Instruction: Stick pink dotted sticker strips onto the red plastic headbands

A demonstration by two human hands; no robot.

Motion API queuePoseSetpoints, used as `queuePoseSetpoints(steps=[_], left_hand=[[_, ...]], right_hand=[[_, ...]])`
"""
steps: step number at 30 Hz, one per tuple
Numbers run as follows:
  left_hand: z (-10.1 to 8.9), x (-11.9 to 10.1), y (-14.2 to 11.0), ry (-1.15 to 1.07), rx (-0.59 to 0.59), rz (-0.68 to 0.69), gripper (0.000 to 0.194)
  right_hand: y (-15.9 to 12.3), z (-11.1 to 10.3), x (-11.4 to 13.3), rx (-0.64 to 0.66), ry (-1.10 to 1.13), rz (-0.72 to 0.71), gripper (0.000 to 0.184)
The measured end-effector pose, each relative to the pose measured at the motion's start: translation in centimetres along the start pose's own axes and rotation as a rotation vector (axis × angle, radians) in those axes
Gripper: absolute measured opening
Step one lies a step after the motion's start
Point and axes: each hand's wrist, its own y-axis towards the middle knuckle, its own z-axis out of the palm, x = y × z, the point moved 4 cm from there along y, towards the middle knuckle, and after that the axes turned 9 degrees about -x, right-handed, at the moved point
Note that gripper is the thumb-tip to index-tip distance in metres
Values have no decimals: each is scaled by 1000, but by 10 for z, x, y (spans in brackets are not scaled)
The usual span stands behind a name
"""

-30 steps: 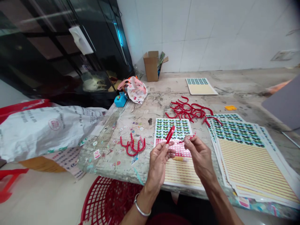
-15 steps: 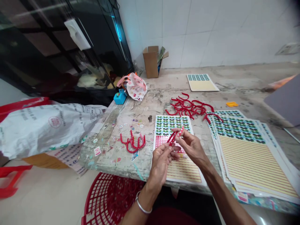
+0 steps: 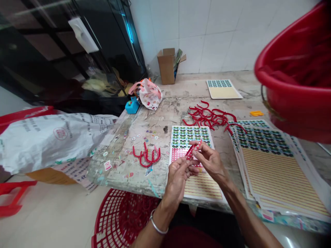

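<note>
Both of my hands meet over a sticker sheet [image 3: 203, 187] at the table's front edge. My left hand [image 3: 178, 175] pinches a thin, curved red plastic piece [image 3: 190, 151]. The fingers of my right hand [image 3: 212, 162] are closed on a red strip with white dots [image 3: 199, 145], held along the curved piece. How far the strip is stuck on is hidden by the fingers. A few similar curved red pieces [image 3: 147, 158] lie to the left of the sheet. A tangled pile of them [image 3: 210, 117] is behind it.
A red bucket [image 3: 297, 100] hangs over the table's right side, above stacked sticker sheets [image 3: 281, 172]. A red basket [image 3: 106, 213] with red pieces inside stands below the front edge. A cardboard box [image 3: 166, 67], pouch [image 3: 150, 96] and blue box [image 3: 132, 106] sit behind.
The red bucket has come into view at the upper right, over the table. My hands have stayed nearly in place, still holding the curved piece and the dotted strip.
</note>
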Motion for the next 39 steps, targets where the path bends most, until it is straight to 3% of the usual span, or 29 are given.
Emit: queuePoseSetpoints(steps=[39], left_hand=[[5,-6,-3,0,28,11,7]], right_hand=[[2,-1,-9,-57,-19,-49,17]])
